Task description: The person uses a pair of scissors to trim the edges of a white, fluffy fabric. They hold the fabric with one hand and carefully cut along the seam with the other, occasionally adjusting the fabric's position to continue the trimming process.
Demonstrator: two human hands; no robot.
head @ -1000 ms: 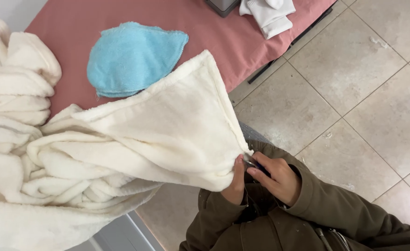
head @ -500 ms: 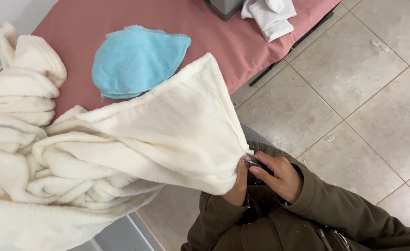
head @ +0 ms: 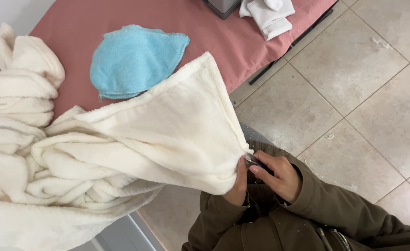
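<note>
- Two hands close together at the near right, both in olive-green sleeves [head: 335, 209], meeting at one corner of a cream towel [head: 121, 153].
- Far left: bulk of the cream towel heaped in thick folds over the left end of a pink-covered table [head: 223, 37], hanging past its near edge.
- Just behind the heap, a light-blue cloth [head: 133, 60], lying flat on the pink cover, partly overlapped by the towel's upper edge.
- Centre: one flat panel of towel stretched rightward off the table, narrowing to its corner.
- Left hand [head: 237, 183] clenched around that corner, pinching the fabric from below.
- Right hand [head: 279, 174] just beside it, fingers curled around a small dark object [head: 257, 163] at the towel's tip; too hidden to identify.
- Far right top: folded white cloth [head: 267, 14] on the table, next to a grey box [head: 221, 5].
- Beige tiled floor [head: 367, 93] beyond.
</note>
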